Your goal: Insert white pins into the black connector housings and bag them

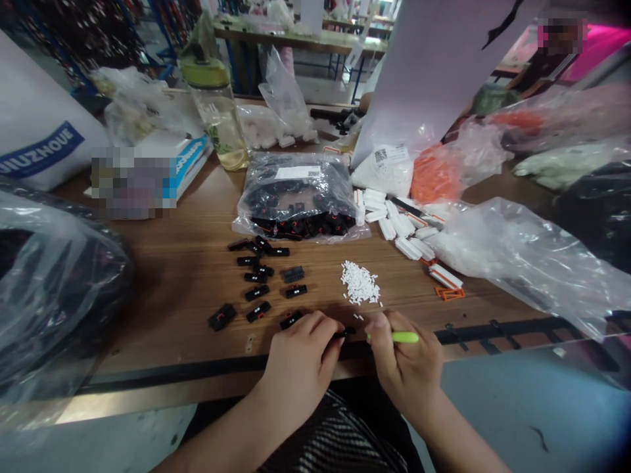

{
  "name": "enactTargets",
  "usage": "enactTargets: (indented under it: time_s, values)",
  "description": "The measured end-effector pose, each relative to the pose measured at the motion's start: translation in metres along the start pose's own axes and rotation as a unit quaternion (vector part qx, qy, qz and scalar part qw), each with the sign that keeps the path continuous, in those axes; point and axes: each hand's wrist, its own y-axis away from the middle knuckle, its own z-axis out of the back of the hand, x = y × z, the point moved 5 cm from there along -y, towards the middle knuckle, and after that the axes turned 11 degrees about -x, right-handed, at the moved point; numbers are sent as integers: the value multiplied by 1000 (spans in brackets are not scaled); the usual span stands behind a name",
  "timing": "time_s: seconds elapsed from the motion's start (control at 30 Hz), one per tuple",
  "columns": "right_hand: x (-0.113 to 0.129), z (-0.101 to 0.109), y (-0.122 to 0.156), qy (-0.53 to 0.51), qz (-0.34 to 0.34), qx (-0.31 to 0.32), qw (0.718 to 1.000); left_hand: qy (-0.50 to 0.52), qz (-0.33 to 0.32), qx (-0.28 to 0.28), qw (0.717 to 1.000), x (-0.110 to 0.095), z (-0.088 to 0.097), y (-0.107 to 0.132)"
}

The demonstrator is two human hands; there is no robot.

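Note:
At the table's front edge my left hand (308,345) is closed on a small black plastic part (348,332), mostly hidden by the fingers. Just to its right, my right hand (407,351) grips a thin tool with a lime-green handle (405,337); its tip is too small to make out. Beyond the hands lies a pile of tiny white pieces (361,284), with a few strays on the near side. Several black plastic housings (256,293), some with orange bits, are spread left of the pile. One of them (290,319) sits right by my left hand's knuckles.
Behind the parts lies a clear bag of black housings (300,190). White parts (399,223), orange pieces (449,293) and plastic bags (522,243) crowd the right. A water bottle (219,118) and box (192,164) stand back left; a large bag (54,282) bulges at left.

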Motion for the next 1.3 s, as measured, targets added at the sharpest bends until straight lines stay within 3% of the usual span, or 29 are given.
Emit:
enactTargets:
  time_s: [0.23,0.43,0.6,0.77,0.93,1.13,1.23,1.3]
  values:
    - [-21,-4,1,-134,-118,5,984,-12,-3,-5,1000,-1,1,-1]
    - [-20,17,7,-115,-72,-66,989,-6,0,-7,1000,-1,0,-1]
    - [-27,20,3,-138,-119,-70,981,-17,0,-7,1000,-1,0,0]
    - [-41,21,2,-181,-173,-165,954,-33,-19,-27,999,-3,1,0]
    - [-63,28,-5,-103,-182,-192,959,-92,-51,-39,994,-7,-2,5]
    - [-101,25,-15,-13,-191,-185,964,-186,-76,-90,976,-8,26,1]
    - [-107,25,-12,-17,-196,-198,960,-203,-69,-118,970,1,45,-9]
    - [-106,25,-10,-17,-192,-200,961,-191,-68,-112,973,9,48,-16]
